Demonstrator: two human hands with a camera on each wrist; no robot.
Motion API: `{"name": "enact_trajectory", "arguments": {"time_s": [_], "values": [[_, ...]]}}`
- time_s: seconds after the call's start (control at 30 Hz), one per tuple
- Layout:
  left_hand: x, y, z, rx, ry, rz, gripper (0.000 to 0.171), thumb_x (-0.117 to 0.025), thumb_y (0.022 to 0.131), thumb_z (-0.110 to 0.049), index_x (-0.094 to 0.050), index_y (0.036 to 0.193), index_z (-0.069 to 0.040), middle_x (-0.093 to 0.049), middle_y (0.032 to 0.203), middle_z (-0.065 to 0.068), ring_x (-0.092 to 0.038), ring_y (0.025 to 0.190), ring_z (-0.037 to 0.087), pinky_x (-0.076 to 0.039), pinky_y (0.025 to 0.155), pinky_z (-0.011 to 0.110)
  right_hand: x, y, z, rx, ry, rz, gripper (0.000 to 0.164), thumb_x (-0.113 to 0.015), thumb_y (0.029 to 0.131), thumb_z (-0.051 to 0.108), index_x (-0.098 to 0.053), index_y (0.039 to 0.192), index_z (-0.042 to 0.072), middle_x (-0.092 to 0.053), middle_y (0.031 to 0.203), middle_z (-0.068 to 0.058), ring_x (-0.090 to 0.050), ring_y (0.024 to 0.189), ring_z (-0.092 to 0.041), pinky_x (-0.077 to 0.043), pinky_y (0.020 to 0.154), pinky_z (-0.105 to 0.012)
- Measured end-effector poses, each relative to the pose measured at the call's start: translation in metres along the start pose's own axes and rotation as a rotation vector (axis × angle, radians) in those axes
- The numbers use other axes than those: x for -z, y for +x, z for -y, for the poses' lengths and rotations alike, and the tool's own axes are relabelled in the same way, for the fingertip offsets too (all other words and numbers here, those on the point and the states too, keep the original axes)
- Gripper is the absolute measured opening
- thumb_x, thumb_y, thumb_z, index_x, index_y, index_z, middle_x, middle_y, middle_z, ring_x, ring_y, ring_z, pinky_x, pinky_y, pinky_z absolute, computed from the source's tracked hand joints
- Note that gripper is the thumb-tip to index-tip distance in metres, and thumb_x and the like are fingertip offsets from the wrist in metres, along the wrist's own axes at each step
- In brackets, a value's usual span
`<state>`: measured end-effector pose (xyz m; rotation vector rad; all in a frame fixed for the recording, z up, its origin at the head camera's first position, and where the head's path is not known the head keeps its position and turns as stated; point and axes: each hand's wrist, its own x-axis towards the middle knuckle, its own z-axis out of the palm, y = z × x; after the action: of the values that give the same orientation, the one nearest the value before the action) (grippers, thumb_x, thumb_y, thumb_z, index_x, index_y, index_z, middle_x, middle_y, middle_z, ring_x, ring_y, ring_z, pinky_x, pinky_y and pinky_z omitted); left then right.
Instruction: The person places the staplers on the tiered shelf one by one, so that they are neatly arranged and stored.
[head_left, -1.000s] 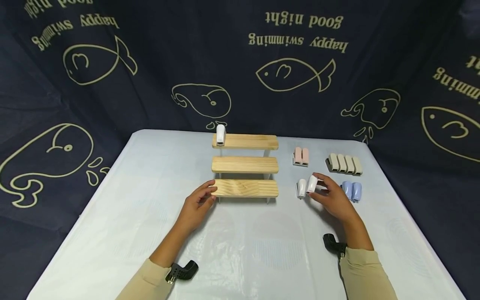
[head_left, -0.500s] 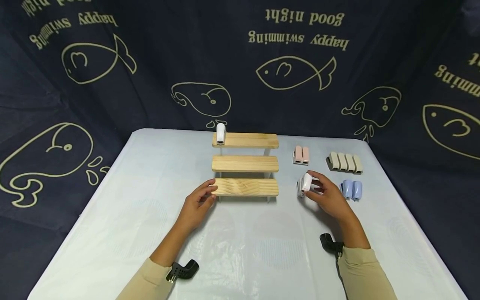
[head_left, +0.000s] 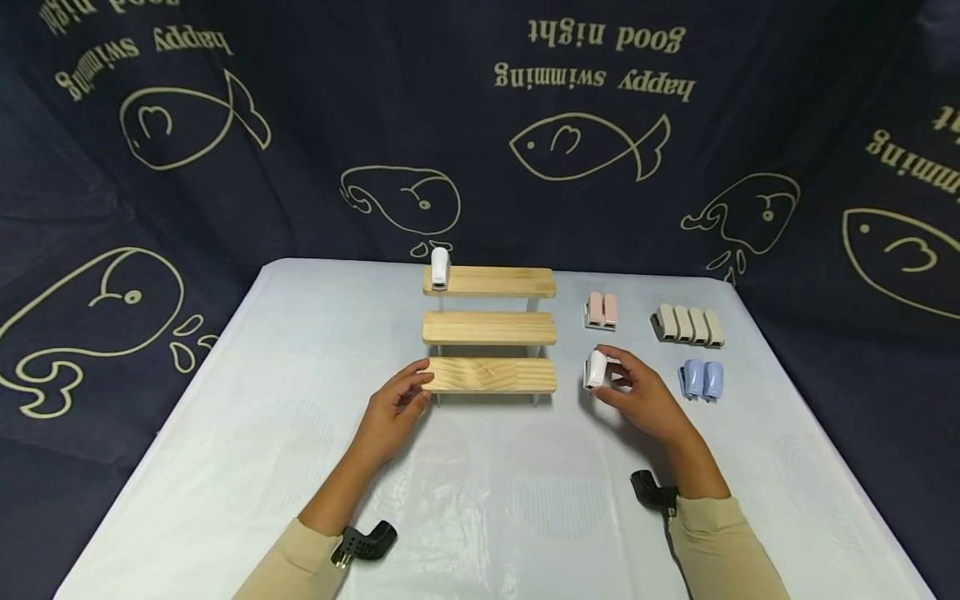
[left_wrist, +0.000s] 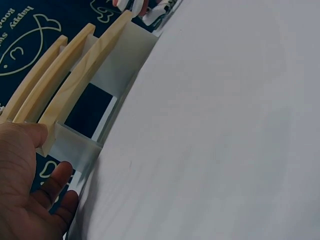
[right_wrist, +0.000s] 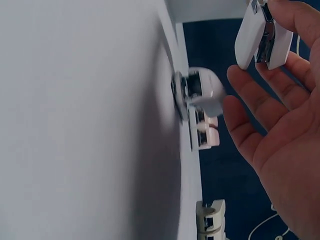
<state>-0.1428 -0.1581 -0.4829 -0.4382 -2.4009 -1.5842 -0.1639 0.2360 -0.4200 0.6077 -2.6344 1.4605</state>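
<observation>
My right hand (head_left: 641, 396) pinches a white mini stapler (right_wrist: 251, 37) between thumb and fingers, lifted off the table. Below it in the right wrist view stands a second white stapler (right_wrist: 205, 90); in the head view the held one mostly covers it. My left hand (head_left: 393, 412) rests at the left end of the lowest board (head_left: 491, 377) of a three-tier wooden display stand. In the left wrist view its thumb (left_wrist: 35, 134) touches the board's end, with the other fingers loosely spread. One more white stapler (head_left: 439, 268) stands at the left end of the top board (head_left: 498, 282).
Two pink staplers (head_left: 602, 310) stand right of the rack. Further right is a row of several beige staplers (head_left: 688, 325), with two blue staplers (head_left: 702, 380) in front. A dark curtain (head_left: 480, 125) with fish drawings hangs behind the white-covered table (head_left: 480, 517).
My right hand has moved left with the white stapler, from beside the other white one to in front of it. The left hand stays at the stand.
</observation>
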Motion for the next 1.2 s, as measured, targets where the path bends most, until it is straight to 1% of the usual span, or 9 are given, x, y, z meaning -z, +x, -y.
{"name": "enact_trajectory", "arguments": {"time_s": [0.2,0.27,0.47,0.6,0.7,0.9,1.07,1.13,1.2], "values": [[0.000,0.001,0.000,0.001,0.000,0.005,0.028,-0.066,0.096,-0.007,-0.067,0.124,-0.009,-0.052,0.146,-0.004,-0.061,0.107,0.019,-0.052,0.085,0.031,-0.008,0.004,-0.025,-0.002,-0.020,0.018,0.064,-0.075,0.084,-0.006,-0.047,0.142,-0.003,-0.061,0.122,-0.025,-0.059,0.104,-0.035,-0.050,0.086,-0.053],[0.000,0.001,0.000,0.001,0.001,0.005,0.028,-0.066,0.096,-0.007,-0.067,0.124,-0.009,-0.052,0.145,-0.004,-0.060,0.107,0.018,-0.052,0.086,0.031,-0.009,0.004,-0.027,-0.011,-0.025,0.021,0.065,-0.076,0.084,-0.003,-0.048,0.142,0.000,-0.062,0.122,-0.023,-0.060,0.104,-0.033,-0.050,0.086,-0.051],[0.000,0.002,0.000,-0.004,0.004,0.006,0.027,-0.066,0.096,-0.007,-0.068,0.123,-0.008,-0.053,0.145,-0.003,-0.060,0.106,0.018,-0.052,0.085,0.031,-0.013,0.003,-0.023,-0.010,0.030,0.042,0.064,-0.078,0.085,0.002,-0.050,0.142,0.003,-0.063,0.124,-0.020,-0.062,0.109,-0.035,-0.050,0.088,-0.053],[0.001,0.002,0.001,-0.013,0.006,0.007,0.027,-0.066,0.096,-0.007,-0.068,0.123,-0.008,-0.052,0.145,-0.003,-0.061,0.106,0.018,-0.053,0.085,0.031,-0.017,0.004,-0.018,0.012,0.021,0.045,0.064,-0.078,0.084,0.001,-0.050,0.142,0.005,-0.060,0.129,-0.017,-0.059,0.116,-0.034,-0.048,0.093,-0.054],[0.001,0.002,0.001,-0.021,0.005,0.002,0.027,-0.066,0.096,-0.007,-0.068,0.123,-0.008,-0.053,0.145,-0.003,-0.061,0.106,0.018,-0.053,0.085,0.030,-0.022,0.005,-0.016,0.026,-0.001,0.053,0.065,-0.078,0.085,0.002,-0.049,0.143,0.005,-0.057,0.134,-0.016,-0.058,0.120,-0.033,-0.048,0.095,-0.052],[-0.001,0.000,0.001,-0.041,0.000,-0.006,0.026,-0.067,0.095,-0.006,-0.068,0.121,-0.006,-0.054,0.144,0.002,-0.061,0.105,0.021,-0.053,0.083,0.027,-0.030,0.005,-0.008,0.047,-0.015,0.063,0.067,-0.078,0.084,0.001,-0.047,0.143,0.001,-0.054,0.138,-0.019,-0.057,0.121,-0.037,-0.048,0.094,-0.055],[-0.002,0.000,0.001,-0.053,0.003,-0.037,0.026,-0.068,0.094,-0.002,-0.069,0.120,-0.004,-0.055,0.143,0.007,-0.062,0.104,0.024,-0.052,0.081,0.024,-0.034,0.006,-0.004,0.062,-0.051,0.074,0.067,-0.079,0.084,0.003,-0.048,0.144,0.005,-0.054,0.138,-0.014,-0.057,0.121,-0.033,-0.049,0.093,-0.052],[-0.002,-0.001,-0.002,-0.060,0.002,-0.043,0.026,-0.067,0.093,0.000,-0.068,0.119,-0.002,-0.055,0.142,0.010,-0.063,0.103,0.027,-0.052,0.081,0.024,-0.034,0.006,-0.004,0.070,-0.062,0.076,0.067,-0.079,0.084,0.003,-0.048,0.143,0.006,-0.055,0.137,-0.013,-0.058,0.120,-0.031,-0.049,0.092,-0.051],[-0.001,-0.001,-0.010,-0.062,-0.001,-0.038,0.026,-0.066,0.093,0.003,-0.067,0.119,0.003,-0.055,0.142,0.015,-0.062,0.103,0.032,-0.052,0.081,0.025,-0.034,0.006,-0.004,0.081,-0.066,0.075,0.066,-0.079,0.085,0.004,-0.049,0.143,0.007,-0.055,0.137,-0.012,-0.058,0.120,-0.031,-0.050,0.092,-0.051]]}}
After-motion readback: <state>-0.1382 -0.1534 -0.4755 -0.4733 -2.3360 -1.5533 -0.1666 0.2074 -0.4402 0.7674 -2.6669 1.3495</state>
